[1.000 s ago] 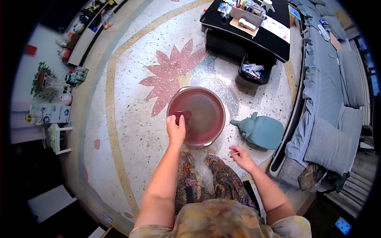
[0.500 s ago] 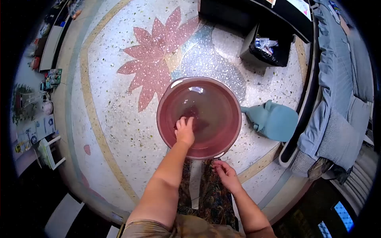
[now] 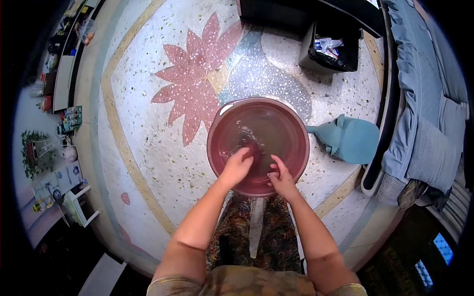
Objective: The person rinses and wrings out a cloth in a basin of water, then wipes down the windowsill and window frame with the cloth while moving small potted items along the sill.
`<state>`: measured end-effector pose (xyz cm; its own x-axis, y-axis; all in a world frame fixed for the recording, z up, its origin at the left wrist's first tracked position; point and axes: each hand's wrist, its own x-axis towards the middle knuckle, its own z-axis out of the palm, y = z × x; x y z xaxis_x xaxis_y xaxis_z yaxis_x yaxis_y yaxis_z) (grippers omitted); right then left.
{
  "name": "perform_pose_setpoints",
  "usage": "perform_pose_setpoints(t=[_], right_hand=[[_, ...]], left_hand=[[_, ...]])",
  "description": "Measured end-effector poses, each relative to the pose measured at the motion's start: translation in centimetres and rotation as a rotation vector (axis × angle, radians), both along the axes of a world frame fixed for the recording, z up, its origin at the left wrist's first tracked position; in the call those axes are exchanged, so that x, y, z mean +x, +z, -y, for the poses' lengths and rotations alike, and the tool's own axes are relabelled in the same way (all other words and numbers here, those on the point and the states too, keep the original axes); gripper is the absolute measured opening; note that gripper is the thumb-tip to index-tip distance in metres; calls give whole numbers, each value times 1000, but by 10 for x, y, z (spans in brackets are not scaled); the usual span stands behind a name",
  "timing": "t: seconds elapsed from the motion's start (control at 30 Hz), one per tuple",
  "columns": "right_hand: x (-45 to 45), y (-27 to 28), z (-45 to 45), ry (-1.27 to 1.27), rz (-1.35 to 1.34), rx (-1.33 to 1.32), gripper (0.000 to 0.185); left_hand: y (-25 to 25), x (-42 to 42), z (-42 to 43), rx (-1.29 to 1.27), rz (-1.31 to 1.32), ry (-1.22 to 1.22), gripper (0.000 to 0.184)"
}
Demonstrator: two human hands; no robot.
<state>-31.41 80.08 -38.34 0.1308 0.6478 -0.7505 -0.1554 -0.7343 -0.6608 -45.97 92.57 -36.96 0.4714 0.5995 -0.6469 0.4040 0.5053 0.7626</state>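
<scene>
A dark red basin (image 3: 212,143) of water stands on the floor in front of my legs. My left hand (image 3: 238,166) reaches into its near left part, thumb and forefinger apart, at the water's surface. Other fingertips of that hand are hidden. Ripples and a dark reddish patch (image 3: 244,135) show just beyond the fingers; I cannot tell whether the patch is a shadow or something under water. Over the near right part of the basin hovers my right hand (image 3: 282,180), its fingers spread and slightly bent, with nothing visible in them.
To the right of the basin is a blue-green animal-shaped stool (image 3: 353,140). A black bin (image 3: 308,52) with packaging inside stands farther back. A sofa with blue-grey covers (image 3: 414,118) runs along the right, and a small white-green stool (image 3: 76,207) is at the left.
My right hand has moved up and forward from beside my knee to over the basin. My left hand stays at the water, turned somewhat, with fresh ripples around it. The view has shifted slightly.
</scene>
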Motion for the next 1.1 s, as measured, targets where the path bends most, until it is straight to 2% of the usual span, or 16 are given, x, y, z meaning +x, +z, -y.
perform_pose_setpoints(t=[0.07,0.17,0.2,0.27,0.3,0.33,0.4,0.47,0.53,0.67,0.73,0.8,0.87,1.0,1.03,1.1], right_hand=[[-4,-8,-12,-48,-64,-17,66],[-10,-21,-21,69,234,307,73],[-9,-29,-19,66,234,307,73],[-5,-48,-13,222,220,328,60],[0,-45,-15,237,273,291,43],[7,-43,-16,234,273,290,43],[20,-37,-18,44,-85,15,35],[29,-55,-5,-60,-79,-32,33],[32,-44,-12,-90,-34,-38,34],[36,-64,-13,-51,168,-44,35],[30,-82,-12,14,436,-26,37],[29,-91,-10,40,421,-77,35],[23,-86,-17,142,607,-117,35],[-8,-94,-26,41,788,-235,53],[-5,-81,-40,105,636,-397,59],[-13,-119,-25,-158,233,-198,45]], left_hand=[[29,3,1,-248,144,95,28],[71,11,6,-588,322,300,28],[75,10,8,-589,321,299,28],[80,7,8,-598,401,334,30],[77,6,7,-572,396,379,30],[74,5,5,-500,386,451,27],[74,-2,-9,-402,416,523,23],[50,-7,-11,-257,248,563,21],[27,-13,-11,-156,155,568,24],[-56,-27,-2,-61,53,484,29],[-76,-28,-5,77,-67,284,35],[-109,-34,0,137,-257,118,42],[-122,-35,2,256,-379,-43,47],[-108,-26,6,197,-398,-185,54],[-109,-21,8,139,-424,-153,54],[-107,-16,18,74,-446,-127,55]])
